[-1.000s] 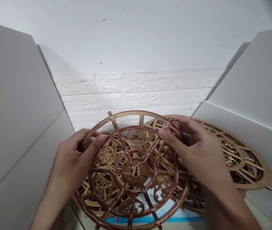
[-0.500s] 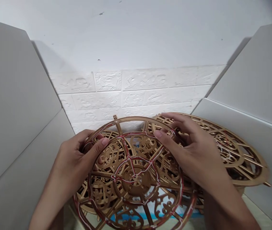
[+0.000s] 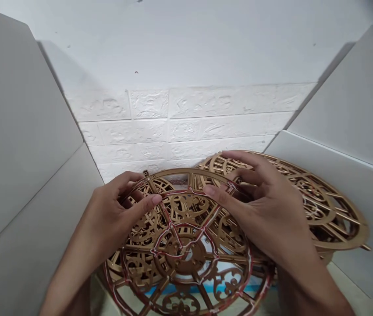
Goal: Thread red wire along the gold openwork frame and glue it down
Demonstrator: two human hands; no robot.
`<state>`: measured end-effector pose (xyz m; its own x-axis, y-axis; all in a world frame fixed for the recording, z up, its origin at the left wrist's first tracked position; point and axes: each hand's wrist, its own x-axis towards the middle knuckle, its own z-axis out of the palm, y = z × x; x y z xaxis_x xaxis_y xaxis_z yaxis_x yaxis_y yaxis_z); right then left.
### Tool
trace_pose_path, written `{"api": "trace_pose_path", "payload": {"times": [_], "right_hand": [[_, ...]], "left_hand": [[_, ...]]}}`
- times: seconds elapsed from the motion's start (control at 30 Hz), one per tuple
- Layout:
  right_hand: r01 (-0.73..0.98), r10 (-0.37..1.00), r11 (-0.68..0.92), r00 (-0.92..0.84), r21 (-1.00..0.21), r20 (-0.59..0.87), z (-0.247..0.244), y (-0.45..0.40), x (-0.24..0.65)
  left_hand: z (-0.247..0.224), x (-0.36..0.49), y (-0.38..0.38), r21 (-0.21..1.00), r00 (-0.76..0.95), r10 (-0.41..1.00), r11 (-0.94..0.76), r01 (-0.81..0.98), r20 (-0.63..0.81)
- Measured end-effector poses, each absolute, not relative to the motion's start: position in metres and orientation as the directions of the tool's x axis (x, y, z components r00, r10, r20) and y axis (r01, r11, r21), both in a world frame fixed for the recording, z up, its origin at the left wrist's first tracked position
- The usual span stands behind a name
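Gold openwork wheel (image 3: 182,256), red-lined, is up in front of your white brick wall (image 3: 179,131), overlapping a matching wheel (image 3: 332,206) on the right. Your left hand (image 3: 114,213) and right hand (image 3: 258,206) grip its upper rim, part-open, thumbs in front, other fingers wrapped behind.

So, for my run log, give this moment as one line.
left hand: gripping gold fretwork disc rim | right hand: gripping same rim | behind: second disc
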<state>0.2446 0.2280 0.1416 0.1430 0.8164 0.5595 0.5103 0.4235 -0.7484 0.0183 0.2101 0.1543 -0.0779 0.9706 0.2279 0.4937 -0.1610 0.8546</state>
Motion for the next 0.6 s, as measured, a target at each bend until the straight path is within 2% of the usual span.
{"api": "trace_pose_path", "payload": {"times": [0.23, 0.33, 0.47, 0.6], "right_hand": [[0.502, 0.802, 0.457, 0.124, -0.734, 0.584, 0.139, 0.23, 0.242], [0.474, 0.794, 0.478, 0.126, -0.739, 0.594, 0.139, 0.231, 0.244], [0.519, 0.822, 0.415, 0.139, -0.747, 0.552, 0.139, 0.232, 0.252], [0.561, 0.849, 0.403, 0.067, -0.724, 0.524, 0.137, 0.234, 0.26]], "left_hand": [[0.157, 0.021, 0.206, 0.837, -0.087, 0.941, -0.246, 0.489, 0.327], [0.157, 0.019, 0.204, 0.842, -0.123, 0.936, -0.231, 0.488, 0.329], [0.159, 0.017, 0.204, 0.858, -0.195, 0.932, -0.182, 0.481, 0.306], [0.162, 0.019, 0.205, 0.872, -0.268, 0.906, -0.181, 0.455, 0.328]]}}
